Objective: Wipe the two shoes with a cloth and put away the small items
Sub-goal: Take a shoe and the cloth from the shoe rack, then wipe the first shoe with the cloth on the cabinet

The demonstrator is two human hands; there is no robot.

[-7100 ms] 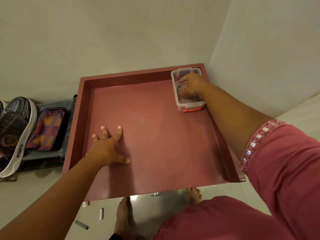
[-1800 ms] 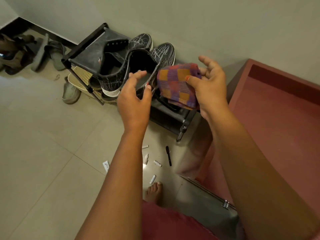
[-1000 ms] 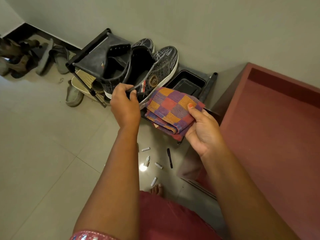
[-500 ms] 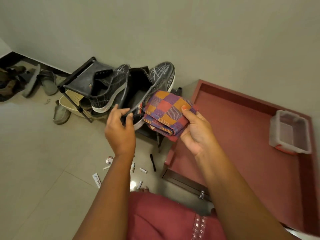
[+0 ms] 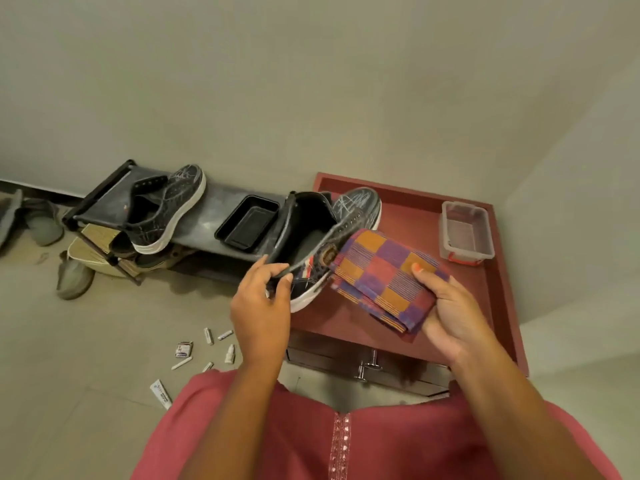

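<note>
My left hand [image 5: 260, 306] grips the heel rim of a dark shoe [image 5: 322, 233] with a white sole, held in the air over the left edge of the red cabinet top [image 5: 408, 202]. My right hand [image 5: 453, 313] holds a folded checked cloth [image 5: 384, 275] of orange, purple and red, which touches the shoe's side. The second dark shoe [image 5: 166, 209] lies on the black shoe rack [image 5: 214, 216] at the left. Several small items [image 5: 207, 348] are scattered on the floor below my left arm. A clear plastic box [image 5: 465, 230] with red clips stands at the cabinet top's back right.
A black tray [image 5: 247, 221] sits on the rack beside the second shoe. Grey slippers [image 5: 74, 277] and other footwear lie on the floor at the far left. The cabinet's drawers with metal handles [image 5: 367, 363] are below my hands. Walls close off the back and right.
My left hand has lifted the shoe off the rack and carried it right, over the cabinet. The cloth in my right hand has moved right with it. My view has swung right.
</note>
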